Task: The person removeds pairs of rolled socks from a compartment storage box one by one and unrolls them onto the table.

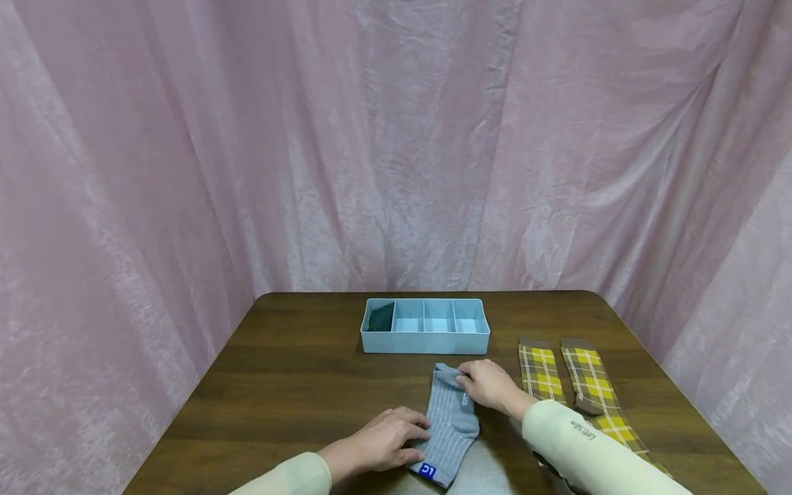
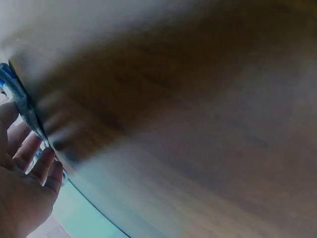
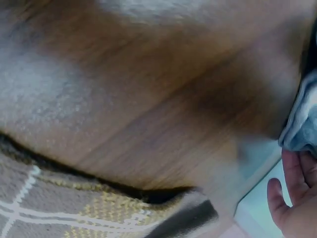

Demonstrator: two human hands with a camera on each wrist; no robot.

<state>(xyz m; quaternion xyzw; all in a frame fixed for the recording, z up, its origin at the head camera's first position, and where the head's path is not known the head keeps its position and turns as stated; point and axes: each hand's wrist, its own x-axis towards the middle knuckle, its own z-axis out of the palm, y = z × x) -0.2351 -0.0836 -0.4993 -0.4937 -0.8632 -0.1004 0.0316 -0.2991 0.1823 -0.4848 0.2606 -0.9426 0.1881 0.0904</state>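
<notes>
A grey ribbed sock [image 1: 450,419] with a blue "LC" label lies flat on the table, its cuff towards the near edge. My left hand [image 1: 392,438] rests at the sock's left edge near the cuff, fingers loosely spread; the left wrist view shows its fingers [image 2: 32,156] right beside the sock. My right hand [image 1: 489,385] touches the far, toe end of the sock from the right. In the right wrist view, its fingertips [image 3: 291,161] are against the grey cloth and the thumb stands apart.
A light blue box [image 1: 427,343] with several compartments stands at the back; dark green cloth [image 1: 380,318] fills its leftmost one. Two yellow-and-brown plaid socks [image 1: 541,371] lie at the right, partly under my right forearm. A pink curtain [image 1: 427,137] hangs behind the table.
</notes>
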